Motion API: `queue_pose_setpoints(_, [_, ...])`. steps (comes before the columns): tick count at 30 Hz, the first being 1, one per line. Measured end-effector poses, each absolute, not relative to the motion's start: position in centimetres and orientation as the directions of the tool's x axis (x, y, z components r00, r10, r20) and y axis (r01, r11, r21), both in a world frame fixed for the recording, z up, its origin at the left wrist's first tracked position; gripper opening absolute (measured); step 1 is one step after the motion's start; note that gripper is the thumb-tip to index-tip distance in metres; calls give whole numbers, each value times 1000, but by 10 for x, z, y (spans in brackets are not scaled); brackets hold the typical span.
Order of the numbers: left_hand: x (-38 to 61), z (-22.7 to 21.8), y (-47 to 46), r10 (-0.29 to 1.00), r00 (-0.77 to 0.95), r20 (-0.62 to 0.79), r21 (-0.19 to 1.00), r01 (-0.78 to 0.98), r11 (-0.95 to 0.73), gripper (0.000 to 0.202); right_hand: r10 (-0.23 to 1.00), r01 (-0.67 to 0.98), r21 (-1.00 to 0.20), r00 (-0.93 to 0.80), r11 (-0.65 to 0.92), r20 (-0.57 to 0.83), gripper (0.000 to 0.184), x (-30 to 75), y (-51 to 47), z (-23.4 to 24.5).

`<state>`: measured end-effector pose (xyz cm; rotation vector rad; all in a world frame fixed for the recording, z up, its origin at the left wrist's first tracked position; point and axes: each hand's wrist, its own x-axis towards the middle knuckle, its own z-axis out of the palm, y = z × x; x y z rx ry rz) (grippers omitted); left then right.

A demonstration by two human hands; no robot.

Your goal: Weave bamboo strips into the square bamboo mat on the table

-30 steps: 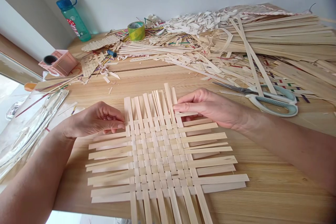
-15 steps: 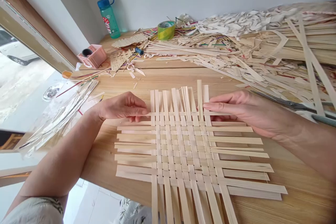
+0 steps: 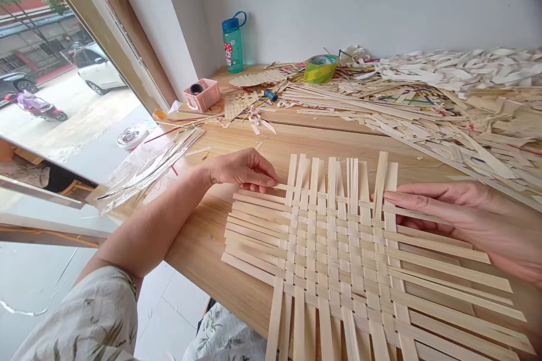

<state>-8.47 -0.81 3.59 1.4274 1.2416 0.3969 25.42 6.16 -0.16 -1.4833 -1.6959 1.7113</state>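
Setting: we record a pale pine desk (image 3: 192,237) against a white wall (image 3: 339,0), with a large window (image 3: 84,67) along its left side.

Work piece: our open-weave mat of pale bamboo strips (image 3: 330,248) lies flat on the desk, over its front edge, between the hands, with loose strip ends on every side.

Left hand (image 3: 241,170): narrow, fingers curled, pinching the left end of the top crosswise strip (image 3: 322,195).

Right hand (image 3: 449,208): stretched almost flat across the mat's right side, fingertips (image 3: 392,196) lying on that same strip. We cannot tell whether it grips.

Sleeve: a leaf-printed sleeve (image 3: 88,316) covers the upper left arm.

Left of the mat: a crumpled clear plastic sheet (image 3: 148,166) lies near the left hand.

Back of desk: a heap of loose bamboo strips (image 3: 381,107) and white offcuts (image 3: 457,70) spreads to the right. We also see a green water bottle (image 3: 232,45), a yellow-green tape roll (image 3: 320,68), a pink holder (image 3: 202,95), a blue spool (image 3: 271,95) and a small woven scrap (image 3: 239,104).
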Motion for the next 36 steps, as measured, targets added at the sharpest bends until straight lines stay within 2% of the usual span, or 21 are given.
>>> queue_pose_setpoints(4, [-82,30,-8,853,363,-375,882,424,207,19,802,454,-865,-425,-213,-420,30,254,60,2])
queue_pose_setpoints(11, [-79,35,-9,835,417,-360,875,460,148,28,765,483,-872,-531,-81,-365,40,256,60,7])
queue_pose_setpoints(16, [-92,39,-5,951,226,-211,920,374,115,42,845,544,-832,-490,107,-212,56,259,67,4])
queue_pose_setpoints(19, [-97,39,-3,959,163,-233,913,375,158,47,871,598,-771,-476,220,-121,63,261,73,5])
queue_pose_setpoints(24, [-93,38,-3,959,165,-230,902,407,146,40,858,627,-729,-503,276,-108,54,265,79,10])
queue_pose_setpoints(27, [-89,37,-5,977,129,-172,879,468,93,36,858,631,-713,-507,305,-82,48,268,78,16])
queue_pose_setpoints(31, [-73,42,-13,999,33,-7,742,670,-17,34,858,572,-733,-513,368,30,43,271,77,30])
queue_pose_setpoints(33, [-60,48,-19,999,42,13,683,729,-40,33,865,523,-762,-493,382,96,42,272,78,39])
queue_pose_setpoints(36, [-38,57,-31,990,140,19,728,677,-109,32,870,499,-750,-448,434,206,39,271,71,49])
